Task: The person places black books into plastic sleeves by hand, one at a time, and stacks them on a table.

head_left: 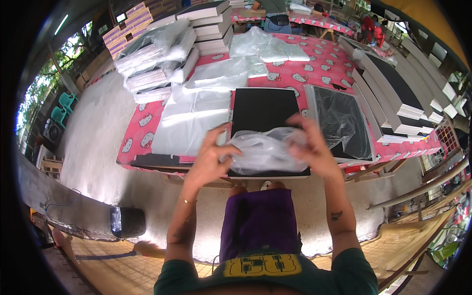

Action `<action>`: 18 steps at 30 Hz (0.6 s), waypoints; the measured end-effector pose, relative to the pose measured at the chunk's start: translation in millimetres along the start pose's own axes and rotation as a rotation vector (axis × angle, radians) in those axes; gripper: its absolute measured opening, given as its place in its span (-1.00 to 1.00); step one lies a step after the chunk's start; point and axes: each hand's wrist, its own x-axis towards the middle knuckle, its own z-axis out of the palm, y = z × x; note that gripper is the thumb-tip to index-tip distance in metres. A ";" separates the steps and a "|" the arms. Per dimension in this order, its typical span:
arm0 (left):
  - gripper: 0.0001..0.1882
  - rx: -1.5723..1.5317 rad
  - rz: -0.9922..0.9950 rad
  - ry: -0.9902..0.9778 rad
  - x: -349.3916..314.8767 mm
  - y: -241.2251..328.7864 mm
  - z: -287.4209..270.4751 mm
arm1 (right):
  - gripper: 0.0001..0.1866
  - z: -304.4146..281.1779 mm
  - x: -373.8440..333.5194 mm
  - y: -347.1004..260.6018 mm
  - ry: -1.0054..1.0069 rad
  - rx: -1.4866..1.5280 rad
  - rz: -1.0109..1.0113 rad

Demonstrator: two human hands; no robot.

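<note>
Between my two hands a crumpled clear plastic bag (263, 151) hangs over a black sheet stack (265, 108) at the table's near edge. My left hand (214, 155) pinches the bag's left side. On its right side, my right hand (309, 146) is smeared by motion, so its grip is unclear. Left of the black stack lies a pile of flat clear plastic bags (191, 123). To the right, a black stack wrapped in clear plastic (342, 123) lies flat.
The table wears a pink patterned cloth (329, 56). Wrapped packs (155, 59) are piled at the far left, beside thick white-edged stacks (211, 27). Long black-topped stacks (393, 93) line the right side. A broom (147, 249) and a black bin (132, 222) are behind me on the left.
</note>
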 end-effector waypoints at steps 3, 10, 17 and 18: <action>-0.69 -0.009 0.279 -0.090 46.7 65.4 -12.1 | -0.87 41.6 19.4 -43.6 -0.476 -0.516 0.036; -0.62 0.335 0.014 0.160 33.8 4.2 -42.7 | -0.47 -50.2 -5.1 -57.7 -0.153 -1.464 0.470; -0.74 -0.937 -0.222 -0.381 1.0 50.1 -24.8 | -0.56 -54.5 -57.6 4.0 0.245 0.336 0.122; -0.71 -0.639 -0.102 -0.562 3.9 51.0 -18.4 | -0.59 -55.9 -64.5 7.8 0.317 0.730 0.165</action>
